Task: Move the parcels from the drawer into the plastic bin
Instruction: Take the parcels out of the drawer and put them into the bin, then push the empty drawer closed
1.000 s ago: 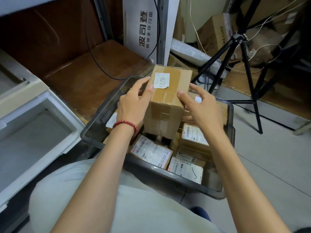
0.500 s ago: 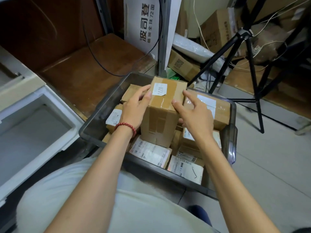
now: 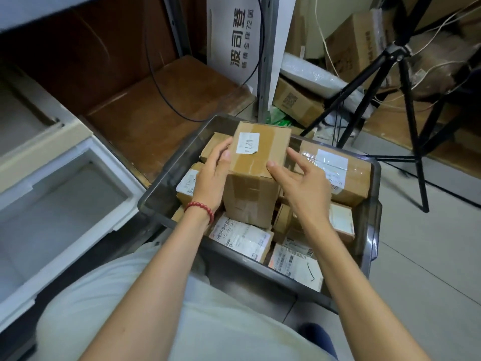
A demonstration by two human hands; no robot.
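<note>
Grey floor tiles and a brown wooden shelf board (image 3: 161,100) surround a dark see-through plastic bin (image 3: 169,178) at the centre of the frame. A black tripod (image 3: 410,113) stands at the upper right.

A tall cardboard box (image 3: 250,194) with a small white label on its top stands upright in the middle of the bin, resting among other parcels. A larger taped parcel (image 3: 356,178) lies just right of it, and flat labelled parcels (image 3: 242,237) lie along the bin's near side.

The left hand (image 3: 212,175), with a red bead bracelet (image 3: 200,208) at the wrist, lies against the box's left side, fingers fairly straight and thumb at the top edge. The right hand (image 3: 304,188) is spread wide, its thumb touching the box's upper right edge and its fingers apart in the air.

A white drawer (image 3: 65,209) stands pulled open at the left of the frame.
</note>
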